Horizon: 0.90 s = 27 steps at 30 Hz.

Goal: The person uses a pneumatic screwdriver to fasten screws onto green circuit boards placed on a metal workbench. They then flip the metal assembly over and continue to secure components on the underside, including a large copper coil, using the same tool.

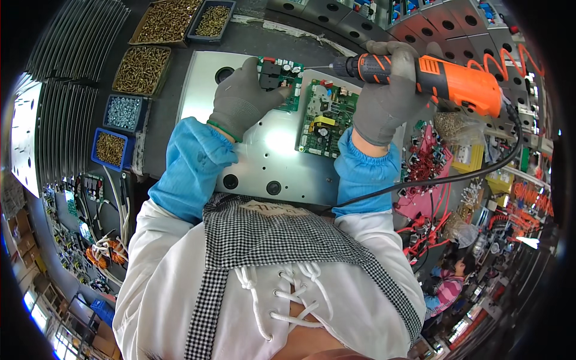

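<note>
My right hand (393, 99), in a grey glove, is wrapped round an orange-and-black electric screwdriver (459, 84). The tool lies nearly level, its thin bit pointing left at the upper right edge of a small green circuit board (273, 73). I cannot tell whether the bit touches anything. My left hand (246, 99), also gloved, holds that small board by its left and lower sides, thumb on the lower right. Beneath it is a silvery metal plate (252, 159) with round black grommets. A larger green circuit board (329, 117) with a yellow transformer lies on the plate between my hands.
Bins of brass screws (141, 69) and a blue bin of silvery fasteners (124, 112) stand on the left, near stacked metal panels (66, 126). A black cable (444, 178) runs from the screwdriver across my right arm. Red wired parts (423, 159) lie right. Another person (450, 288) sits lower right.
</note>
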{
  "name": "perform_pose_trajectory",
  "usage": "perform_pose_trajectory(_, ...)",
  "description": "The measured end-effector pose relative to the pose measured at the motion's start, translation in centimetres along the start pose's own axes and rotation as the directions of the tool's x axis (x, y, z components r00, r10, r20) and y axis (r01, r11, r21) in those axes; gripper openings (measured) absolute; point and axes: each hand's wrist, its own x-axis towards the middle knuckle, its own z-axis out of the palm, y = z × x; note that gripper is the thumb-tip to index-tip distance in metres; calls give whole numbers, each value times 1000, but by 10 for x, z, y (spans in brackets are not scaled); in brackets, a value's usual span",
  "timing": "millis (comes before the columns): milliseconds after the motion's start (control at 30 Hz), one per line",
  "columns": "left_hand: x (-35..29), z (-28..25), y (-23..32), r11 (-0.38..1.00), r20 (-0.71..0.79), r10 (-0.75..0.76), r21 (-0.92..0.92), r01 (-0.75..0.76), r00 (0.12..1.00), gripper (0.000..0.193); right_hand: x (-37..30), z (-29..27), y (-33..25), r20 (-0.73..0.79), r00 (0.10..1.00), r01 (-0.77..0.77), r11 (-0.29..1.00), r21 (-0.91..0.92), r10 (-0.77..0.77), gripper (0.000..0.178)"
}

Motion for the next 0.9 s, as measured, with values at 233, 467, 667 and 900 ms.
perform_pose_trajectory(233,-2,3,-6,999,-27,32,-8,-32,999,75,-1,5,10,-4,1000,-7,1000,18,7,22)
perform_pose_trajectory(467,-1,4,-6,999,-23,19,-29,-20,1000,77,0,2,15,107,992,-69,997,47,63,22)
perform_pose_trajectory(667,-1,4,-6,993,-18,39,-109,-41,999,82,17,10,18,448,888,-71,994,-83,101,31)
perform_pose_trajectory(900,-3,2,-6,998,-25,-1,-68,0,1000,81,19,38,17,413,907,-58,996,-62,79,20)
